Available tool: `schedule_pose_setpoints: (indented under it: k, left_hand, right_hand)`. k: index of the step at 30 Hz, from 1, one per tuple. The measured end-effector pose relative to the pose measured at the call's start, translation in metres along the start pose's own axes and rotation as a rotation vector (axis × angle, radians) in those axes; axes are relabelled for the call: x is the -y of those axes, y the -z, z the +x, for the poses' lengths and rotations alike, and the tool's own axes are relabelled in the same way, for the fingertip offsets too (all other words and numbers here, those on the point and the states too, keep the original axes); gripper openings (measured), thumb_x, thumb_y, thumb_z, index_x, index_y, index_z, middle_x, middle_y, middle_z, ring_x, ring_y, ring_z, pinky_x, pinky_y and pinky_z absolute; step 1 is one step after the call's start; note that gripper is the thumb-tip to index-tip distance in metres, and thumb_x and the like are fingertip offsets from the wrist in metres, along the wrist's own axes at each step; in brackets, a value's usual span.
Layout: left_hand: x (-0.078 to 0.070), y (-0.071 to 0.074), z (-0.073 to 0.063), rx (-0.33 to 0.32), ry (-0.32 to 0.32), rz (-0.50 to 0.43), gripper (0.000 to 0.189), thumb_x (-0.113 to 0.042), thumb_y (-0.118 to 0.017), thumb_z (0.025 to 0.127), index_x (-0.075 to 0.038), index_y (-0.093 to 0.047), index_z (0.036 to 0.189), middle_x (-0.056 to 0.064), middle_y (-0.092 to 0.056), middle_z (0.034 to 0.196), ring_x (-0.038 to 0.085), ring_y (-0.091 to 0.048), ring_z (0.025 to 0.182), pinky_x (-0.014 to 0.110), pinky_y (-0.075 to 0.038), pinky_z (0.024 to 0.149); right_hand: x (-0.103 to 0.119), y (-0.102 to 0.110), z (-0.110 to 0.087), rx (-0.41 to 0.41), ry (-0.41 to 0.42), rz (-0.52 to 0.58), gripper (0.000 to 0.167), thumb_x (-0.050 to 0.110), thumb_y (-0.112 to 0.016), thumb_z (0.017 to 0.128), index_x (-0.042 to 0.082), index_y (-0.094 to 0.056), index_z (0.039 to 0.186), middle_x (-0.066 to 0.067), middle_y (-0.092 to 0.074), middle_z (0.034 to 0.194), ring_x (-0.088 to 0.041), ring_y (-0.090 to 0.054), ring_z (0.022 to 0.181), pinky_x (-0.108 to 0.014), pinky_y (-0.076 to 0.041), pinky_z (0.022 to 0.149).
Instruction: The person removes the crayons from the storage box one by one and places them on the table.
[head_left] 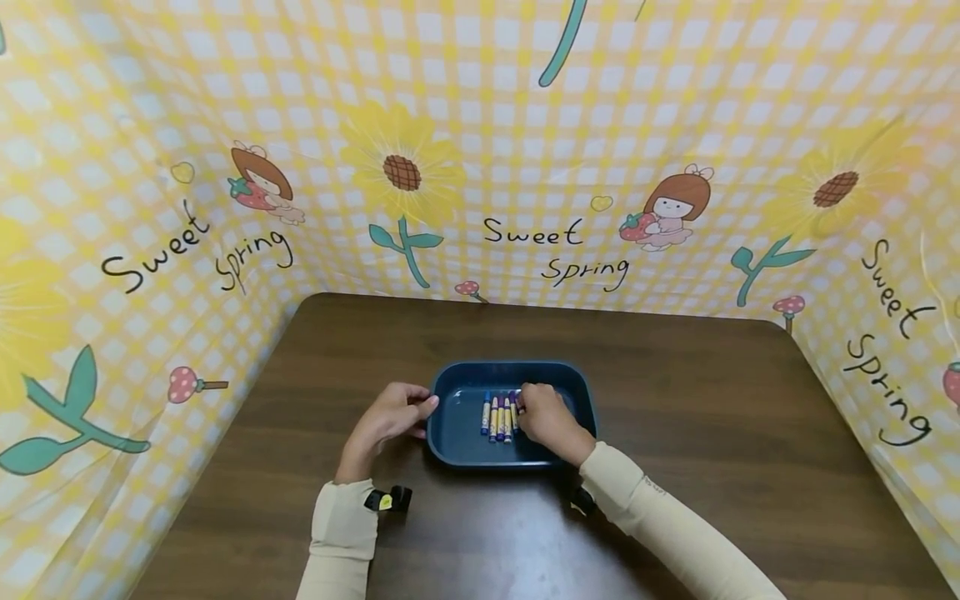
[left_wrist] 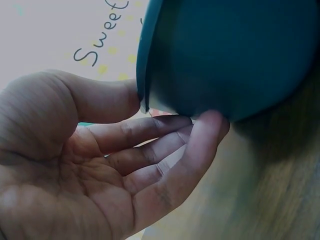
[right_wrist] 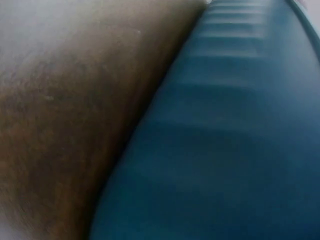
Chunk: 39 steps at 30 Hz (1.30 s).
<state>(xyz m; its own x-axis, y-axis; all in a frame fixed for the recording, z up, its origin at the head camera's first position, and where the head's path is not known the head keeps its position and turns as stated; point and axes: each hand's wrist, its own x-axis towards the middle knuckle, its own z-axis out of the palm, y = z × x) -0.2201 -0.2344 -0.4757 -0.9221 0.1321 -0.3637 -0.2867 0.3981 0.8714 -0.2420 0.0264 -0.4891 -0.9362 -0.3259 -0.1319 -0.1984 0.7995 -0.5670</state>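
From the head view, a dark blue tray (head_left: 457, 433) sits on the brown table (head_left: 712, 433), holding a row of markers (head_left: 498, 417) side by side near its middle. Their long axes run from the tray's near wall toward its far wall, caps toward the far wall. The right hand (head_left: 546, 418) reaches into the tray just right of the markers, fingertips on the rightmost one; whether it actually pinches that marker cannot be told. The right wrist view shows only blurred skin against the tray's inner wall. The left wrist view shows what the head view hides: the left hand (left_wrist: 100, 165) grasping the tray's left rim, thumb over the edge and fingers underneath.
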Motion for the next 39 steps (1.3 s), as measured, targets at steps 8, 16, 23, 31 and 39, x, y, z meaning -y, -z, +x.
schedule_pose_setpoints:
  k: [8,16,23,31,39]
  left_hand:
    - [-0.001,0.001,0.0,0.009,0.007,-0.002,0.041,-0.015,-0.058,0.105,0.013,-0.055,0.135,0.026,-0.062,0.123,0.02,-0.068,0.091,0.037,-0.065,0.079]
    - [0.001,0.0,0.001,0.004,-0.011,-0.005,0.041,-0.014,-0.058,0.104,0.014,-0.055,0.134,0.026,-0.062,0.122,0.018,-0.068,0.087,0.037,-0.065,0.077]
    - [0.003,-0.001,0.001,-0.004,-0.014,-0.004,0.042,-0.015,-0.058,0.104,0.014,-0.054,0.135,0.028,-0.062,0.124,0.022,-0.069,0.091,0.039,-0.065,0.078]
    - [0.001,-0.002,0.002,-0.012,-0.015,0.016,0.042,-0.016,-0.057,0.105,0.012,-0.055,0.136,0.027,-0.061,0.126,0.021,-0.069,0.092,0.039,-0.065,0.079]
    - [0.003,-0.001,0.002,-0.018,-0.005,0.019,0.039,-0.016,-0.056,0.105,0.01,-0.057,0.135,0.024,-0.063,0.121,0.018,-0.067,0.088,0.035,-0.065,0.076]
  right_hand:
    - [0.004,-0.004,-0.001,-0.019,-0.018,-0.059,0.005,-0.002,-0.068,0.091,-0.003,-0.067,0.086,-0.01,-0.056,0.078,-0.02,-0.053,0.066,-0.024,-0.043,0.05]
    - [0.0,-0.001,-0.003,-0.044,-0.037,0.005,0.043,-0.005,-0.063,0.088,0.01,-0.044,0.053,0.001,-0.039,0.054,-0.013,-0.042,0.045,-0.021,-0.028,0.039]
    - [-0.006,0.008,-0.008,-0.055,-0.115,0.104,0.015,0.003,-0.071,0.088,0.004,-0.068,0.073,0.0,-0.059,0.058,-0.011,-0.055,0.048,-0.022,-0.043,0.043]
    - [-0.018,0.019,-0.013,-0.124,-0.073,0.066,0.011,0.007,-0.074,0.087,0.001,-0.078,0.095,-0.006,-0.074,0.08,-0.012,-0.065,0.068,-0.033,-0.061,0.071]
    - [-0.018,0.042,-0.027,-0.141,-0.076,0.242,0.016,0.011,-0.074,0.09,0.002,-0.079,0.103,-0.005,-0.074,0.083,-0.011,-0.064,0.06,-0.029,-0.059,0.058]
